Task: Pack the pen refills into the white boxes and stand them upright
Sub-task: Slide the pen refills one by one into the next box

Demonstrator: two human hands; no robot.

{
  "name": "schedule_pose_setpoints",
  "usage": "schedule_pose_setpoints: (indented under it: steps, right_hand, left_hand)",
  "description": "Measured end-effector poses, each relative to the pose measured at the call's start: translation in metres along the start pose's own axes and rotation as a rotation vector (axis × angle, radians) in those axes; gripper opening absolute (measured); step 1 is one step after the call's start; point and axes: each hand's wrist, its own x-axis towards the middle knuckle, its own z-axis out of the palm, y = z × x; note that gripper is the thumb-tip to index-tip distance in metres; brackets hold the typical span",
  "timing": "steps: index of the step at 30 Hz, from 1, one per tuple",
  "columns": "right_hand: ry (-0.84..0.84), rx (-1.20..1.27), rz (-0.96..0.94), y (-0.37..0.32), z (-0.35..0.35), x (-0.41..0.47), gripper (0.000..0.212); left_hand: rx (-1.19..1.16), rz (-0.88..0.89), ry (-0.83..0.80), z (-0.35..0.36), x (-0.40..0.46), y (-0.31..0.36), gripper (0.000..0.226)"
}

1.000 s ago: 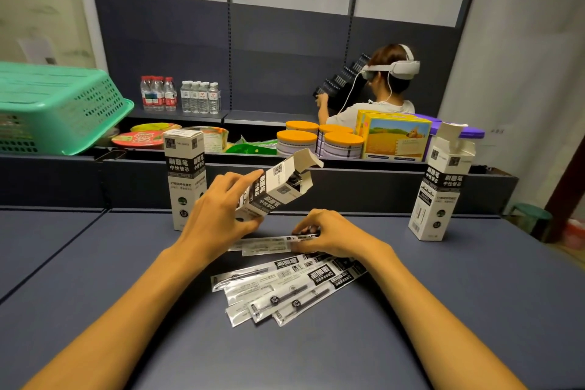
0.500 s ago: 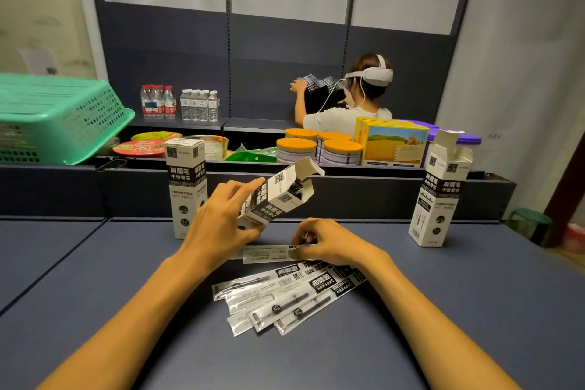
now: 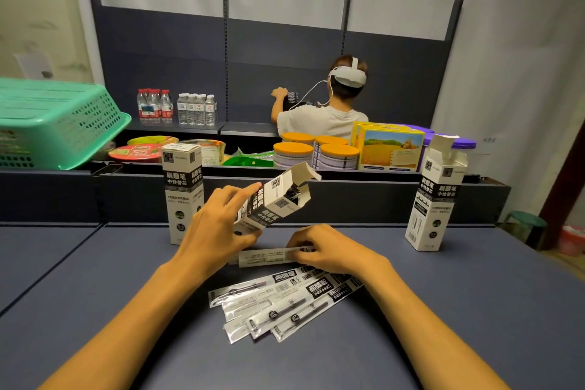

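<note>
A white cardboard box with black printed bands (image 3: pixel 272 203) is tilted in the air above the dark blue-grey tabletop (image 3: pixel 474 310), its open flap end raised toward the right and dark refills visible inside the mouth. The left hand (image 3: pixel 218 231) grips its lower end, fingers curled round the sides and the forefinger laid along the top edge. Just below it, the right hand (image 3: pixel 326 250) pinches one end of a long clear-and-white refill packet (image 3: pixel 269 256) that lies flat, fingers curled over it. Nearer the person, a fanned heap of clear plastic sleeves holding black pen refills (image 3: pixel 285 301) rests on the tabletop, its right end touching the right wrist. A closed white box (image 3: pixel 182 193) stands upright behind the left hand; another white box with its top flap up (image 3: pixel 435 199) stands well apart at the right. Beyond are a green plastic basket (image 3: pixel 60 123) and orange-lidded tins (image 3: pixel 313 152).
</note>
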Motion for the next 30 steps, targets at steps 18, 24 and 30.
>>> schedule_pose_setpoints:
  steps: [18, 24, 30]
  right_hand:
    - [0.149, 0.304, 0.076, 0.011, -0.088, -0.070, 0.013]
    - [0.478, 0.270, 0.056, 0.013, -0.101, -0.082, 0.012]
    - [0.591, -0.066, 0.016, 0.008, -0.099, -0.074, 0.021]
  left_hand:
    - [-0.016, -0.009, 0.032, 0.000, 0.001, -0.004, 0.087]
    - [0.000, -0.014, 0.033, 0.000, 0.002, -0.005, 0.088]
    - [0.017, -0.010, 0.033, -0.001, 0.002, -0.004, 0.086]
